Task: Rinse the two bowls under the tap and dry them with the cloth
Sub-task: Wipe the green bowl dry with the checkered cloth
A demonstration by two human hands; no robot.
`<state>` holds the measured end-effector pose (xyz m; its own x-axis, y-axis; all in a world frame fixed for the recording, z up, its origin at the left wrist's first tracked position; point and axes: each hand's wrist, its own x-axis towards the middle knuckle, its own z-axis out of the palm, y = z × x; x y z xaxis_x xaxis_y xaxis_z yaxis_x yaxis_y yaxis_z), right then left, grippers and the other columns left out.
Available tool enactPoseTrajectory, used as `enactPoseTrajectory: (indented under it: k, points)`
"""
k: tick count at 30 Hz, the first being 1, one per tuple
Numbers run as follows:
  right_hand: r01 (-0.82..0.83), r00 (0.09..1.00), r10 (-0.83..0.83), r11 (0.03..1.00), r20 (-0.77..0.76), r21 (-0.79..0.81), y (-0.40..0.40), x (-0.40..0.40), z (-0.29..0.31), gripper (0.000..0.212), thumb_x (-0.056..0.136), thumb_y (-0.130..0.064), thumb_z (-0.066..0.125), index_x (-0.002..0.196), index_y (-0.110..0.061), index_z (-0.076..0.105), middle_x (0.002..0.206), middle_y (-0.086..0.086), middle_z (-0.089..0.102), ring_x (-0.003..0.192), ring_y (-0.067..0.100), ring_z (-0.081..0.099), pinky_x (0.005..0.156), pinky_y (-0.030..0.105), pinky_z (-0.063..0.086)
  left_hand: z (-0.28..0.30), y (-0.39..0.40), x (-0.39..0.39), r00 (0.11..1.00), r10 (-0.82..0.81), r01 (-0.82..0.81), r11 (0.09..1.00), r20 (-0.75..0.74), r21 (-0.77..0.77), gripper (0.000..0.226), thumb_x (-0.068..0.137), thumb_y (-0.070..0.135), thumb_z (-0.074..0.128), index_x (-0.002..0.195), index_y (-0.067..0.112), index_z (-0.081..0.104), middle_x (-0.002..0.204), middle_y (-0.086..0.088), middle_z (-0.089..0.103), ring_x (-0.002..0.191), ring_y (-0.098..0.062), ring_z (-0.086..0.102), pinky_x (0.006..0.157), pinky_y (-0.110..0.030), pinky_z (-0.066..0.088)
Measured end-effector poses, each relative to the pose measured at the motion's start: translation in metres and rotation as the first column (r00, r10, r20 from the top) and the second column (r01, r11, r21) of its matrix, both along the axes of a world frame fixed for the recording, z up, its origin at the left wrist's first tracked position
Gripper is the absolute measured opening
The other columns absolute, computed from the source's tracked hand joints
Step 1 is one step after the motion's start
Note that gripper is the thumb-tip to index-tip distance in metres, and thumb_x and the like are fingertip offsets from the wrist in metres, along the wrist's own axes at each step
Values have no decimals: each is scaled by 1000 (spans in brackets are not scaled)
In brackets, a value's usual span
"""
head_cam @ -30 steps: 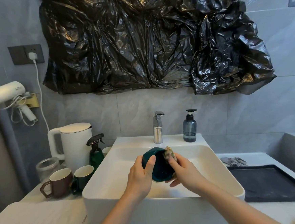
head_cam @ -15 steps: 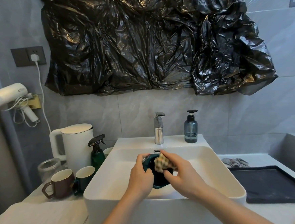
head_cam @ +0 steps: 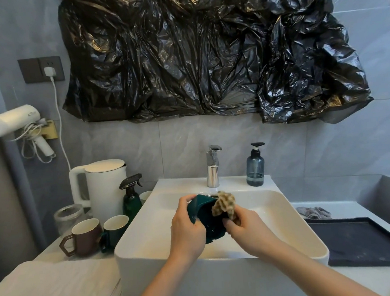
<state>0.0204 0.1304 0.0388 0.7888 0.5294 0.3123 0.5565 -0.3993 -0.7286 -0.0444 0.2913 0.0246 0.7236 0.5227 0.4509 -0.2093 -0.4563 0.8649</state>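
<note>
Nearest, two bare forearms reach in over the front rim of the white basin [head_cam: 137, 253]; left hand [head_cam: 186, 228] wraps its fingers round the outer wall of a dark green bowl [head_cam: 205, 219], thumb over the rim, bowl tipped on its side with the opening facing right, held above the basin hollow; right hand [head_cam: 247, 227] pinches a tan patterned cloth [head_cam: 224, 205], bunched and pressed against the bowl's upper rim and inner face; only this one bowl can be made out with certainty; to the left on the counter, folded white fabric [head_cam: 51, 290], then a brown mug [head_cam: 84, 236] and a green mug [head_cam: 115, 227] side by side, a glass jar [head_cam: 66, 216] behind them; to the right, a dark tray [head_cam: 360, 242] with a grey rag [head_cam: 313, 212] just beyond it; further back, green spray bottle [head_cam: 131, 199], white kettle [head_cam: 103, 185], chrome tap [head_cam: 213, 167], blue soap dispenser [head_cam: 255, 168]; on the wall, white hair dryer [head_cam: 12, 120] and crumpled black plastic sheet [head_cam: 205, 53]
</note>
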Motion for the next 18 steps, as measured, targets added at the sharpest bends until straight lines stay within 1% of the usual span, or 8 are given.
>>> enactPoseTrajectory:
  k: [1, 3, 5, 7, 10, 13, 16, 18]
  points:
    - [-1, 1000, 1, 1000, -14, -12, -2, -3, 1, 21, 97, -17, 54, 84, -34, 57, 68, -13, 61, 62, 2, 53, 57, 12, 39, 0, 0, 0, 1000, -3, 3, 1000, -1, -5, 61, 91, -13, 52, 116, 43, 54, 109, 21, 65, 103, -8, 64, 71, -23, 62]
    - [-44, 997, 45, 999, -55, 14, -4, -7, 3, 20, 94, -14, 55, 89, -32, 58, 75, -16, 65, 69, -2, 56, 61, 9, 41, 0, 1, 2, 1000, -17, 16, 1000, -14, -25, 58, 92, -11, 52, 119, 41, 56, 109, 19, 66, 102, -10, 66, 73, -38, 66]
    - [-117, 988, 121, 992, -94, 45, -5, -10, 9, 37, 94, -9, 52, 108, -43, 58, 95, -35, 65, 89, -14, 57, 73, 5, 43, -1, 2, 3, 999, -14, 12, 999, -35, -49, 56, 92, -9, 52, 118, 41, 56, 108, 17, 68, 101, -15, 67, 71, -49, 66]
    - [-188, 976, 188, 982, -113, 19, -5, -12, 13, 55, 93, -14, 52, 133, -51, 45, 119, -54, 44, 117, -19, 45, 94, 7, 40, -1, 4, 4, 999, -2, -2, 998, -54, -66, 55, 92, -8, 51, 116, 41, 55, 106, 16, 68, 100, -15, 68, 76, -51, 65]
    - [-235, 964, 223, 969, -143, -71, -3, -6, 14, 85, 83, -34, 57, 160, -41, 20, 155, -36, 26, 146, 0, 26, 119, 35, 35, -1, 6, 6, 998, 17, -22, 998, -68, -66, 54, 92, -10, 50, 117, 38, 54, 106, 16, 68, 101, -9, 67, 88, -45, 62]
    - [-239, 963, 222, 966, -155, -101, -2, 1, 15, 100, 77, -44, 59, 163, -40, 9, 165, -25, 14, 150, 3, 21, 123, 41, 32, -3, 9, 9, 998, 15, -21, 997, -68, -79, 52, 94, -11, 50, 123, 32, 53, 111, 8, 68, 103, -8, 66, 88, -34, 61]
    - [-166, 986, 165, 972, -19, -166, -1, 9, 12, 86, 91, -49, 60, 164, -36, 14, 163, -27, 17, 148, 1, 26, 121, 35, 33, -4, 9, 10, 998, -1, -5, 996, -66, -84, 50, 97, -10, 50, 126, 31, 52, 112, 8, 66, 103, -7, 65, 86, -26, 58]
    - [-87, 982, 117, 977, 147, -194, 0, 15, 9, 70, 98, -50, 56, 160, -38, 27, 160, -24, 32, 142, 4, 38, 115, 35, 42, -4, 10, 11, 997, -19, 13, 997, -75, -82, 50, 99, -9, 50, 126, 32, 52, 109, 15, 63, 102, -2, 63, 84, -26, 59]
